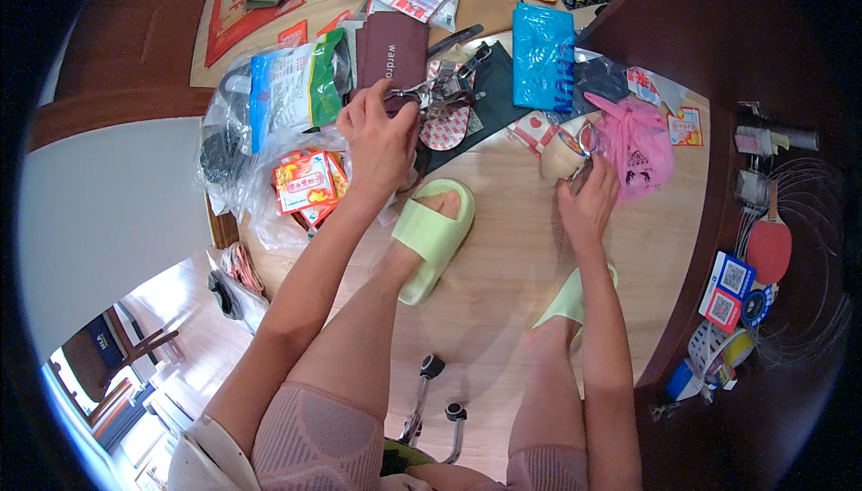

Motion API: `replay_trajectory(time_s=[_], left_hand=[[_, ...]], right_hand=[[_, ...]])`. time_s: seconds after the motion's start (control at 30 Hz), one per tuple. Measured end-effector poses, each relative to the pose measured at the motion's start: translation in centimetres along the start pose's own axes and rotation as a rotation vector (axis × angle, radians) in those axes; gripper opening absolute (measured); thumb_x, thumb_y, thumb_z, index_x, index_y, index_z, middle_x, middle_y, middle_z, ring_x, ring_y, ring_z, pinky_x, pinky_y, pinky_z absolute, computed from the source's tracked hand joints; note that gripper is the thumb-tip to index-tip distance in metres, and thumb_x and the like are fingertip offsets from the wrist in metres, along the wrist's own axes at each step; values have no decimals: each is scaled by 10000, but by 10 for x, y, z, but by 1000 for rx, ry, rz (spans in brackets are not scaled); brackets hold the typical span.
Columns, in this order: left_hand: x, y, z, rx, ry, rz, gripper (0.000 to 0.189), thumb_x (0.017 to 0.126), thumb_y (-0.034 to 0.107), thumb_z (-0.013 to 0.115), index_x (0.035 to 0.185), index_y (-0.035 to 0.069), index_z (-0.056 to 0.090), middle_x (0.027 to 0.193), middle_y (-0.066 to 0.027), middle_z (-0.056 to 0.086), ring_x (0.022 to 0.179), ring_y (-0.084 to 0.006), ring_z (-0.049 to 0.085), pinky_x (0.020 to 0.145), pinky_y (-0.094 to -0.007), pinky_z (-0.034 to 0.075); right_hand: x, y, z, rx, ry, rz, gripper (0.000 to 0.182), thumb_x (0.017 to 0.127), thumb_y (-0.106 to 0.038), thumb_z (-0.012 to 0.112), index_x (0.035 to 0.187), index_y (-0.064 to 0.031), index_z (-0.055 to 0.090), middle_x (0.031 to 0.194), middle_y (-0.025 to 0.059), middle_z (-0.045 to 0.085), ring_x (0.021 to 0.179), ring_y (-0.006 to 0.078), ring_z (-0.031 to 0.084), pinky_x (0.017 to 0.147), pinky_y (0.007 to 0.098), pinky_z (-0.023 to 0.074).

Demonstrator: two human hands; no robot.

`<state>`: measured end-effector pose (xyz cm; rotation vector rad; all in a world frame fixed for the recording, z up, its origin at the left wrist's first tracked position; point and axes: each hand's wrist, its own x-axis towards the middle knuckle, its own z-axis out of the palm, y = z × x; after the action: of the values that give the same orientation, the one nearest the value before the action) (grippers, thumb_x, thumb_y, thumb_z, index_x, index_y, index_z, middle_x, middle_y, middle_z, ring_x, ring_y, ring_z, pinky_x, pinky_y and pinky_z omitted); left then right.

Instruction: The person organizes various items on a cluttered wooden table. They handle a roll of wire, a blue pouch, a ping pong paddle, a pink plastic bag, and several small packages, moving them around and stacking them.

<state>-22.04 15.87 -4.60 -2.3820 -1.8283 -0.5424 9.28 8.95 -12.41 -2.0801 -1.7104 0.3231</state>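
My left hand (377, 134) pinches one end of a cluster of shiny metal clips or key hardware (441, 90). Under the cluster lie a red-and-white patterned oval piece (446, 129) and a dark flat bag (498, 104). A maroon folded bag (392, 47) bearing writing is just beyond those fingers. Over to the right, my right hand (590, 195) grips a metal piece with a ring (588, 137). That ring overlaps a round beige object (560, 156), whose kind I cannot tell. Touching or nearly touching the same hand is a knotted pink plastic bag (636, 144).
Orange-red packets (306, 183) lie in a clear plastic bag at left, below a blue-green pouch (293, 84). A blue plastic packet (542, 57) is at upper centre. Green slippers (441, 242) are on my feet. A dark wooden panel (667, 363) with a table-tennis bat (769, 248) borders the right.
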Motion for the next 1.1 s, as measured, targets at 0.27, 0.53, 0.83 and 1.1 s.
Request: replay_trajectory(time_s=[0.27, 0.53, 0.83, 1.1], left_hand=[[-12, -6, 11, -462, -73, -177, 214, 786, 67, 728, 984, 32, 652, 1159, -206, 544, 1043, -364, 558, 878, -412, 466], [-12, -32, 21, -540, -223, -449, 546, 791, 117, 789, 1218, -48, 490, 921, -95, 635, 783, -166, 643, 717, -294, 538], [5, -37, 14, -769, -616, -835, 317, 880, 361, 708, 1006, 82, 626, 798, 7, 634, 717, -95, 581, 628, -244, 444], [23, -24, 15, -1326, -712, -962, 389, 1028, 458, 424, 1004, 108, 592, 818, -13, 654, 724, -122, 648, 599, -268, 527]], right_hand=[[-15, 17, 10, -64, 27, 159, 715, 722, -275, 804, 1282, 26, 475, 1178, 232, 542, 1138, 415, 481, 1005, 503, 366], [-10, 13, 15, -64, 33, 185, 708, 703, -325, 813, 1224, 35, 498, 1167, 260, 542, 1130, 434, 478, 965, 507, 386], [-1, 28, 11, 282, 62, 293, 501, 742, -255, 808, 1076, 43, 581, 968, 166, 638, 861, 259, 620, 773, 382, 493], [-1, 34, -24, 736, -16, 559, 394, 785, -171, 792, 1065, 16, 588, 871, 6, 628, 747, 72, 551, 672, 229, 468]])
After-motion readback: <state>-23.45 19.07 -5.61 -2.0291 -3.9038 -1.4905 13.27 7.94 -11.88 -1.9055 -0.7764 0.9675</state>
